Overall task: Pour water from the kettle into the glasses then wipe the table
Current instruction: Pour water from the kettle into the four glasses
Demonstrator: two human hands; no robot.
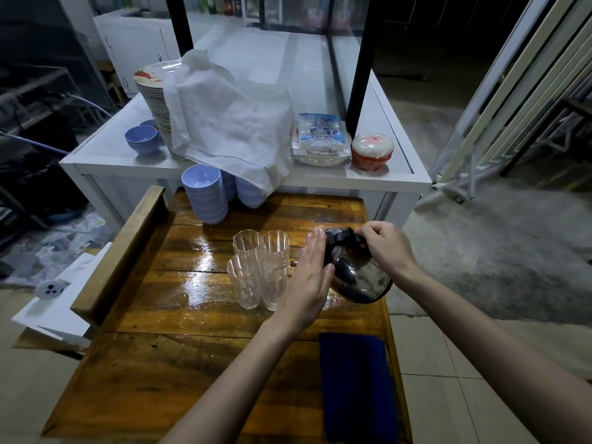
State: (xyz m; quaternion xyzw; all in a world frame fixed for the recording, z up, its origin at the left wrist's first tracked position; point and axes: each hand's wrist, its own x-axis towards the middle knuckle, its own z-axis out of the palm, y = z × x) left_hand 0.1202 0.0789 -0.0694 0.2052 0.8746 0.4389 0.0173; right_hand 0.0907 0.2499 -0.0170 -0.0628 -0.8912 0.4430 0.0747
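Kettle (358,277): steel, black-handled, at the right side of the wooden table (192,315), just beside the four glasses (259,267). Leans over to the left, top toward the glasses, base raised to the right. Spout to the left, at the rim of the near right glass. Right hand (387,248): curled round the black handle on top. Left hand (307,283): flat, fingers straight and together, pressed to the kettle's left flank. Blue cloth (355,386): folded, at the table's near right.
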